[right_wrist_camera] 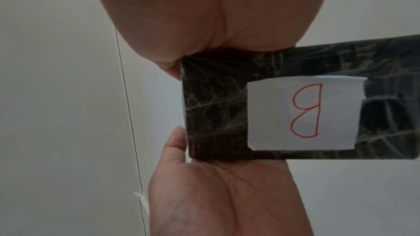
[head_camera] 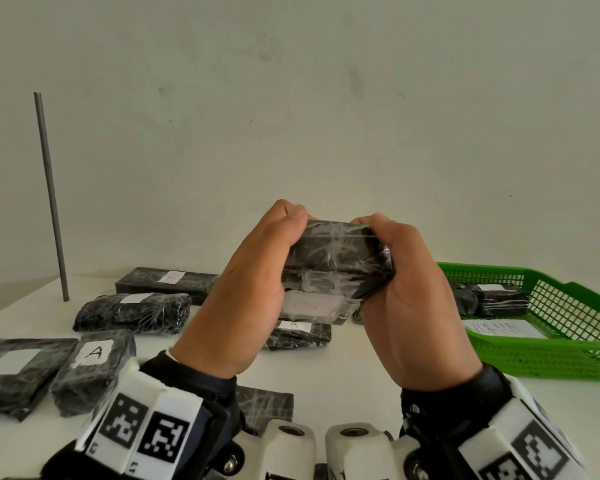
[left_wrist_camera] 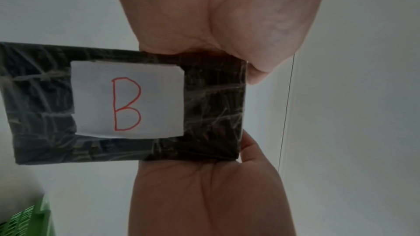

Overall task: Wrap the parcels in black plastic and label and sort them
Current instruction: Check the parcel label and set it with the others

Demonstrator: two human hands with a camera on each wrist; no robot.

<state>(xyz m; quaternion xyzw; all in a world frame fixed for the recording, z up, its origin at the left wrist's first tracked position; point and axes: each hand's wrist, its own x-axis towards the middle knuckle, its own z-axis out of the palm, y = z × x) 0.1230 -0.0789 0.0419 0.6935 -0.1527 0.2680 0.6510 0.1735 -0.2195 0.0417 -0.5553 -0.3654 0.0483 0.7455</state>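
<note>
Held parcel [head_camera: 336, 261]: a flat block wrapped in black plastic and clear tape was held in the air above the table [head_camera: 343, 372], gripped at its 2 ends between both hands.
Left hand [head_camera: 253, 285]: the fingers were curled round the parcel's left end, with the thumb on the near side.
Right hand [head_camera: 406, 289]: the fingers were clenched round the right end in the same way.
Label [left_wrist_camera: 128, 100]: a white paper slip with a red letter B was seen on the parcel's underside in both wrist views.
Table parcels: 1 marked A [head_camera: 92, 372] lay at the near left, touching another with a blank slip [head_camera: 14, 368] at the far left; 2 more [head_camera: 134, 311] [head_camera: 167, 284] lay behind them, and a smaller one marked A [head_camera: 297, 332] lay below the held parcel.
Green basket [head_camera: 548, 362]: it stood on the table at the right, holding wrapped parcels [head_camera: 492, 299] and a sheet of paper with writing that could not be read.
Grey rod [head_camera: 51, 195]: it stood upright at the table's far left.
</note>
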